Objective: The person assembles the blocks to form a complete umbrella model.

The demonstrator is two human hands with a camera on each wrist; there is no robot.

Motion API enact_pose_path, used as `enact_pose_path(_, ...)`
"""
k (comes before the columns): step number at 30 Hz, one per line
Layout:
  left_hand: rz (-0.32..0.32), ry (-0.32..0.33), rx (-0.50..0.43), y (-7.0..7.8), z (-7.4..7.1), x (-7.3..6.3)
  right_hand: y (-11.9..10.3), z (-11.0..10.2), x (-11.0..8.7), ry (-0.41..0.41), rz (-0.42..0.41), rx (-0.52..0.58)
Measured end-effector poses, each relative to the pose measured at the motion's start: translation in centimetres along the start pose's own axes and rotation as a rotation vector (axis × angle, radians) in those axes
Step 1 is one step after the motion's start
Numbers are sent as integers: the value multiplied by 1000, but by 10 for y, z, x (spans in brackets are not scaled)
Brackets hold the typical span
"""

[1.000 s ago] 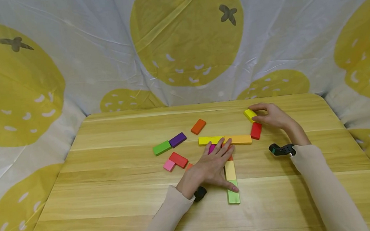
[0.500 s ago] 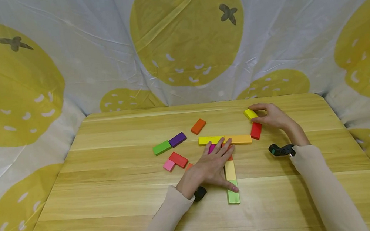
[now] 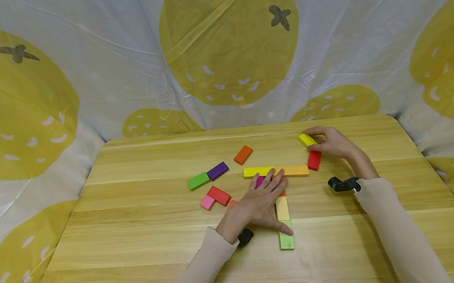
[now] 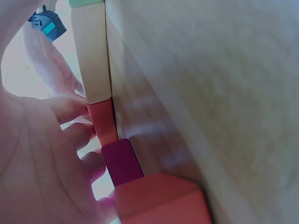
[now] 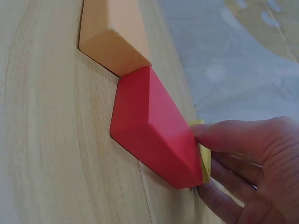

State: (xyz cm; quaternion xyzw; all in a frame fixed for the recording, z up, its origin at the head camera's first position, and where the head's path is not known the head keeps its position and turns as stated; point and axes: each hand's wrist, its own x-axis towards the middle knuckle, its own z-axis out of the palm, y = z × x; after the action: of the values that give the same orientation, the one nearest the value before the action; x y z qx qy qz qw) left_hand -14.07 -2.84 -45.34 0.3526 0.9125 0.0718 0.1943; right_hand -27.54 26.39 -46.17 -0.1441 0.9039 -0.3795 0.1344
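My right hand (image 3: 331,141) pinches a small yellow block (image 3: 306,140) between thumb and fingers at the far right of the layout. That block meets the far end of a red block (image 5: 154,126), whose near end touches a light orange block (image 5: 114,42) in the right wrist view. With fingers spread, my left hand (image 3: 258,207) lies over the middle of the layout. Its fingertips reach a long yellow block (image 3: 256,172) and the column below; its thumb lies on a pale green block (image 3: 287,242). Partly under it are a magenta block (image 4: 122,163) and a cream block (image 4: 91,51).
Left of the layout lie a green block (image 3: 199,181) joined to a purple block (image 3: 218,171), and a red block (image 3: 218,196) against a pink block (image 3: 207,202). An orange block (image 3: 243,155) lies farther back. A patterned curtain (image 3: 138,68) hangs behind the wooden table (image 3: 140,259).
My right hand has shifted very slightly to the left with the yellow block, its thumb a little higher. My left hand stays in place.
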Motion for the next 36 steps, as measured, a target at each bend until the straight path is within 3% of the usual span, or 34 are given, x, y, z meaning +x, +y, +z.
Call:
enact_pose_path(8,4,3,0,-1,0,-1,-1,0,-2,-16,-5,43)
enact_pose_path(20,0,2,-1,0,0,-1,4,2,-1,-19,-74,50)
enact_pose_path(36,-1,5,24,0,1,-1,4,4,-6,-11,-83,62)
